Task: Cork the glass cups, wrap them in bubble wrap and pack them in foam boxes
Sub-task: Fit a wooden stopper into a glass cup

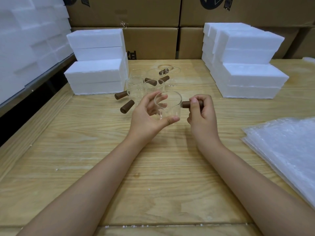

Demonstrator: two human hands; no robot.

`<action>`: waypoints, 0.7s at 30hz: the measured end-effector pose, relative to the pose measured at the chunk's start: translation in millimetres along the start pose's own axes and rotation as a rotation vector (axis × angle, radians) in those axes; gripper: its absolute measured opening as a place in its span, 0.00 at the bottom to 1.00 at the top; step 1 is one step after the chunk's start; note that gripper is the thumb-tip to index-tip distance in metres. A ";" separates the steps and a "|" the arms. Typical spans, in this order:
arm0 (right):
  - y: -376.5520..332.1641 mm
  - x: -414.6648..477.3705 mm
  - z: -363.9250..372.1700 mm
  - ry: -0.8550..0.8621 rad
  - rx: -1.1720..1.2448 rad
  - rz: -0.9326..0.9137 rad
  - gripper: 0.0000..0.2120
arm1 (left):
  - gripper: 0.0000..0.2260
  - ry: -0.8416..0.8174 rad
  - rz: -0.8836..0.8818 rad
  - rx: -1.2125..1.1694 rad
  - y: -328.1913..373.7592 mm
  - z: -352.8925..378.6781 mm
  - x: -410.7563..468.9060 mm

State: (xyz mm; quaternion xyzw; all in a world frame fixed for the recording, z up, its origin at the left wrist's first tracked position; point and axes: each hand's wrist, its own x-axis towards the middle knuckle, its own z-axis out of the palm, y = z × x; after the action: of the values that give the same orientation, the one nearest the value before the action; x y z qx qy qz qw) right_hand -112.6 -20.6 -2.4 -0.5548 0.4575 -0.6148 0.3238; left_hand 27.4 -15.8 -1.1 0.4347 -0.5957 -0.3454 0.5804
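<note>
- Corking looks to be the step in hand: a brown cork (186, 104) meets the right side of the glass cup (170, 104), end-on, at the middle of the frame.
- Done well, I'd judge, the cork goes in straight along its own line with a slight twist. The cup should be braced from the opposite side, so the thin glass takes no sideways strain.
- Left hand (148, 114): curved around the cup, grasping it, with the thumb under its lower edge and the fingers showing through the glass. The cup appears lifted clear of the wooden table (153, 167).
- Right hand (202, 114): clenched around the cork, leaving only the end nearest the cup bare.
- More cups (144, 84) with corks wait just above centre.
- Foam boxes (95, 77) are stacked at upper left and upper right.
- Bubble wrap (286, 150) lies at the lower right, apart from both hands.
</note>
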 end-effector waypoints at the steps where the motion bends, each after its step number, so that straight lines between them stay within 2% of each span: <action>1: 0.6 0.5 1.0 0.016 0.022 0.047 0.08 | 0.34 0.002 0.019 0.035 -1.5 0.1 0.1; 6: -0.8 2.5 5.1 0.088 0.193 0.285 0.10 | 0.34 0.002 0.180 0.191 -6.1 -0.4 0.1; 10: -2.2 3.4 5.4 0.137 0.308 0.360 0.11 | 0.33 -0.026 0.286 0.275 -9.8 -0.1 0.1; 15: -2.1 3.7 3.7 0.138 0.317 0.341 0.11 | 0.34 -0.041 0.296 0.300 -13.4 0.2 0.9; 21: -7.1 1.5 1.6 0.090 0.227 0.232 0.11 | 0.35 -0.026 0.275 0.279 -13.9 -0.4 2.2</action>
State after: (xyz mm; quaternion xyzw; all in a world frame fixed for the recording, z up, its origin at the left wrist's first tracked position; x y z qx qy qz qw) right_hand -110.5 -19.7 4.6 -0.4302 0.4600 -0.6452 0.4325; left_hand 29.6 -23.0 -12.9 0.4209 -0.6991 -0.1823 0.5485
